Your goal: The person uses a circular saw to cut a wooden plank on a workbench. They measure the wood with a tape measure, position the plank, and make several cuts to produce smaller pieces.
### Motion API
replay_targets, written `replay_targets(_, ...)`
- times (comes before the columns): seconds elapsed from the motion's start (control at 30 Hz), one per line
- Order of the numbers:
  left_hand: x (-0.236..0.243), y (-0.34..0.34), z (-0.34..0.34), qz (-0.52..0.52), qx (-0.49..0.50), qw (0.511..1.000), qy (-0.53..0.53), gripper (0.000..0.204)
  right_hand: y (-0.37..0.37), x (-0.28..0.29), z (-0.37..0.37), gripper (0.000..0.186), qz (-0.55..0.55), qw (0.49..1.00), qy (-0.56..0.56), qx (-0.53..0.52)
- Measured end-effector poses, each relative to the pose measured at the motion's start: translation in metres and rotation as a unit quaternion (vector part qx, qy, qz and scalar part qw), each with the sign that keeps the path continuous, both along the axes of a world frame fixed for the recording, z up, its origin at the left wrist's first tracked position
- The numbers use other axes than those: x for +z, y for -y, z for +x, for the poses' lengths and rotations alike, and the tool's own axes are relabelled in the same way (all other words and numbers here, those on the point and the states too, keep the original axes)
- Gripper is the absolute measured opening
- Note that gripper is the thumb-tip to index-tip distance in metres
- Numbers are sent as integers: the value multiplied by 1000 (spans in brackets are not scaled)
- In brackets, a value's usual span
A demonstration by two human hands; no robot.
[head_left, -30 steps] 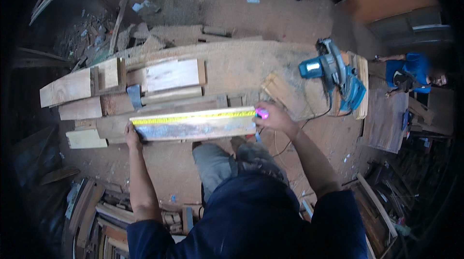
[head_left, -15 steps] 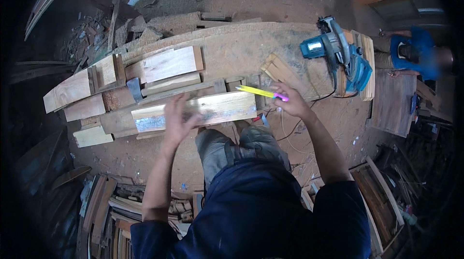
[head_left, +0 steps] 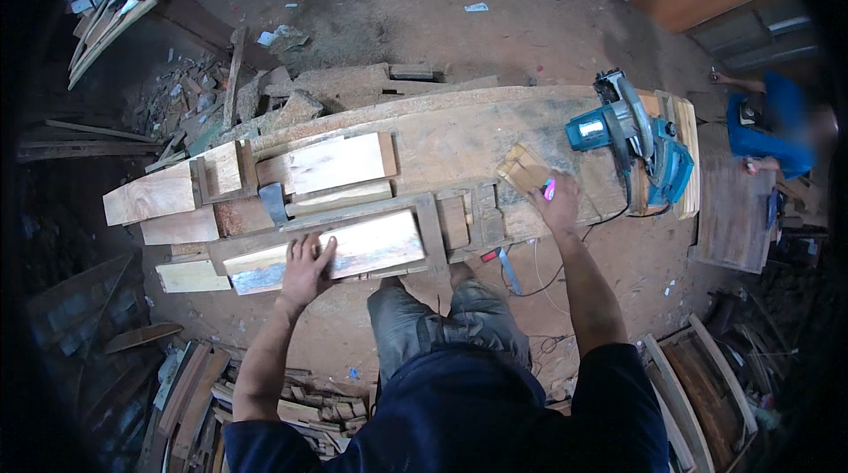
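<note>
My left hand (head_left: 307, 272) lies on a pale wooden board (head_left: 375, 243) at the near edge of the workbench, fingers spread over its upper face. Grey-blue stains mark the board's near side. In my right hand (head_left: 562, 206) is a small pink tape measure (head_left: 549, 189), mostly covered by the fingers; no yellow blade shows. The hand is beside a short wooden piece (head_left: 523, 167) on the bench, and whether they touch I cannot tell. Just right of the pale board, a narrow wooden strip (head_left: 431, 230) lies crosswise.
A teal circular saw (head_left: 636, 139) stands on the bench (head_left: 459, 130) at right, its cord trailing nearby. Several boards (head_left: 340, 164) and a grey metal blade (head_left: 272, 204) lie at left. A red-handled tool (head_left: 505, 268) is below the near edge. Another person (head_left: 782, 124) is at far right.
The pale board has shifted left along the bench, and my left hand has settled on it. My right hand's yellow blade no longer shows. The view has tilted, moving the scene lower.
</note>
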State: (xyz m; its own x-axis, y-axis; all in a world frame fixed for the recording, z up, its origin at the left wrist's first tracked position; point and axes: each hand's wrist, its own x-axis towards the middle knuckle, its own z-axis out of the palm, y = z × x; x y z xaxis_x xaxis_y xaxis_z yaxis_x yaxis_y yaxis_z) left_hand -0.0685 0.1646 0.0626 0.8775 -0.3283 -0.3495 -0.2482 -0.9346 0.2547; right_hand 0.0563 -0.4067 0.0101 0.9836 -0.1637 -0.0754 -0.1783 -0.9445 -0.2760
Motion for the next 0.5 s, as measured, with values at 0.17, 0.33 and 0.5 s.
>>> replay_targets(0.17, -5, -39, -2, 23, -13, 1000, 16, 100, -57, 11, -15, 64, 20, 993, 107, 56)
replay_targets(0.33, -29, -3, 7, -41, -31, 998, 45, 92, -131, 11, -47, 54, 84, 992, 78, 43)
replay_targets(0.5, -42, -13, -14, -14, 112, 990, 86, 107, -172, -11, -80, 51, 257, 966, -27, -29)
